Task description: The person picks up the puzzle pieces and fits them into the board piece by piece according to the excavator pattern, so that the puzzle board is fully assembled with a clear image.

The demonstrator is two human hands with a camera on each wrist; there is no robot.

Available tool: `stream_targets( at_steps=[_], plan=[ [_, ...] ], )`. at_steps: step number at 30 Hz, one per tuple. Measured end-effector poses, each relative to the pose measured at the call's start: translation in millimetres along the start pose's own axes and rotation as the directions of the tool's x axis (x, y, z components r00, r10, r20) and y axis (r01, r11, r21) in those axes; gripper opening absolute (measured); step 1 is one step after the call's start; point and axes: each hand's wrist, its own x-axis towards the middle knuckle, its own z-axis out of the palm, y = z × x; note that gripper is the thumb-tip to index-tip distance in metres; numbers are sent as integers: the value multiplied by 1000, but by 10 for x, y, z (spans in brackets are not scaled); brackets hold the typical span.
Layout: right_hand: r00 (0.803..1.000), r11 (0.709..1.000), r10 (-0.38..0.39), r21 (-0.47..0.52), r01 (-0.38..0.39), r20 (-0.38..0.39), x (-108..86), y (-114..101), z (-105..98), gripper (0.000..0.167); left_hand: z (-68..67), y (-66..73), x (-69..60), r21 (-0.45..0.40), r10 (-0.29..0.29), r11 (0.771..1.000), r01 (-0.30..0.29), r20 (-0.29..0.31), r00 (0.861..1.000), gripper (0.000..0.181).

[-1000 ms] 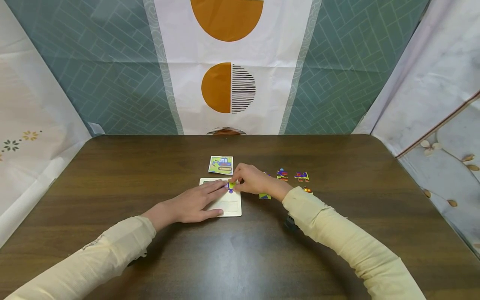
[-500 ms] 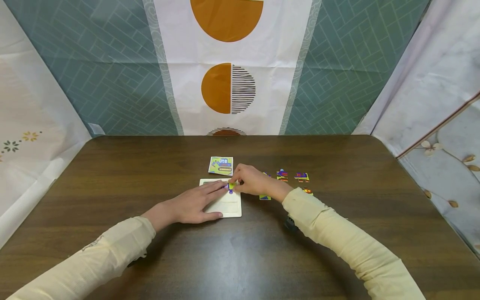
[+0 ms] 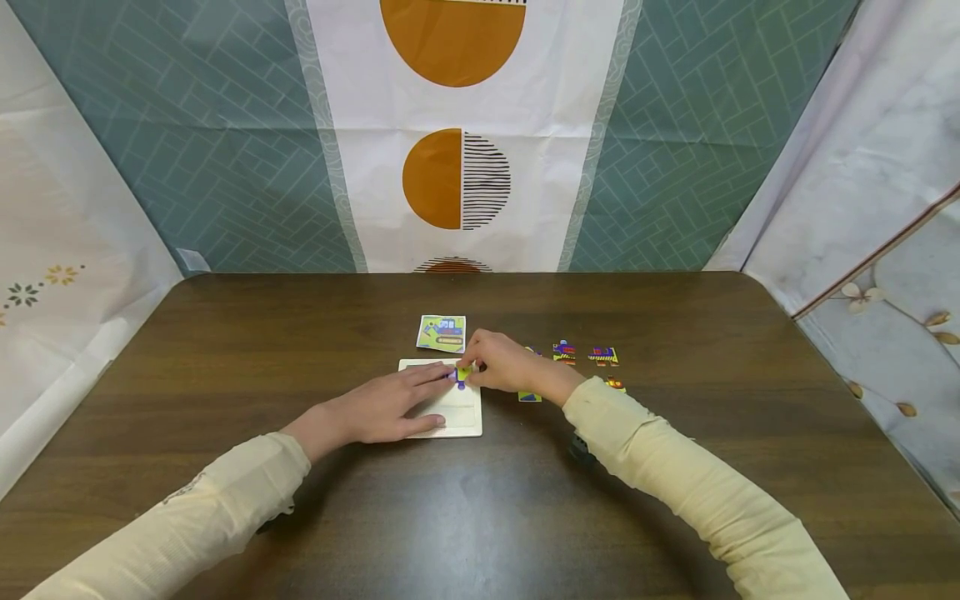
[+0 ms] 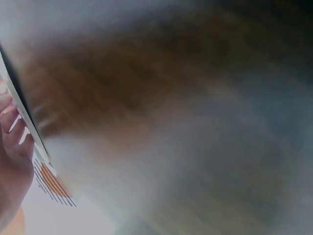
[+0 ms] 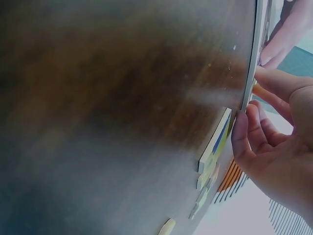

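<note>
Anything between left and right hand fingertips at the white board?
At least one purple-and-green puzzle piece, partly covered, lies between left hand and right hand; head view shows it.

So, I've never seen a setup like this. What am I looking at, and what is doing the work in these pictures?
No machine here: the work is done by a person's two bare hands. The wide picture comes from a camera worn on the head, looking forward and down; the two tilted close-ups come from a camera on each wrist.

On the brown table lies a white tray, with a picture card just beyond it and several loose pieces to its right. The left hand rests across the tray. The right hand seems to have its grip on a small yellow-green and purple piece at the tray, pinched at the fingertips.
</note>
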Motion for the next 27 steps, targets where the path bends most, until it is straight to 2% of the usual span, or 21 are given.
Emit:
stream_targets(
  at_steps=[8, 12, 16, 22, 27],
  plan=[
    [999, 999, 45, 19, -45, 31, 7, -45, -24, 24, -53, -4, 16, -34, -42, 999, 42, 19, 999, 61],
    [998, 999, 51, 15, -52, 36, 9, -50, -31, 24, -82, -2, 5, -41, -60, 997, 60, -4, 998, 61],
    [999, 999, 40, 13, -41, 31, 13, -52, -28, 25, -115, -19, -70, -55, -105, 993, 104, -21, 994, 63],
    [998, 998, 59, 9, -60, 38, 0, -49, -22, 27, -153, -76, -231, -100, -202, 975, 199, -16, 979, 84],
    [997, 998, 64, 4, -64, 39, -10, -79, -14, 28, -141, -110, -338, -111, -219, 970, 216, -15, 976, 91]
  ],
)
